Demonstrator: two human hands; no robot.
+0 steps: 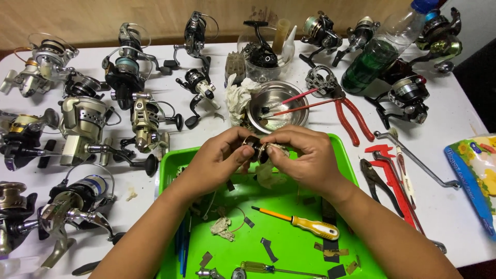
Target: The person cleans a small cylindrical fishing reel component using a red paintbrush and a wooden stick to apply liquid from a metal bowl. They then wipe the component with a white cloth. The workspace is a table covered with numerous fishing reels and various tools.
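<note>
My left hand (219, 157) and my right hand (302, 157) meet above the far end of a green tray (170, 170). Between their fingertips they grip a small dark round reel part (257, 148) with a metal ring. A scrap of whitish cloth (268, 173) hangs under my right hand's fingers. On the tray below lie a yellow-handled screwdriver (305, 226), a second screwdriver (263, 268), a crumpled tissue bit (222, 227) and several small dark pieces.
Several fishing reels (82, 124) crowd the white table to the left and along the back. A steel bowl (274, 106) with red brushes, red-handled pliers (351, 116), a green bottle (377, 57), a metal crank handle (413, 157) and a flowered packet (478, 165) lie beyond and to the right.
</note>
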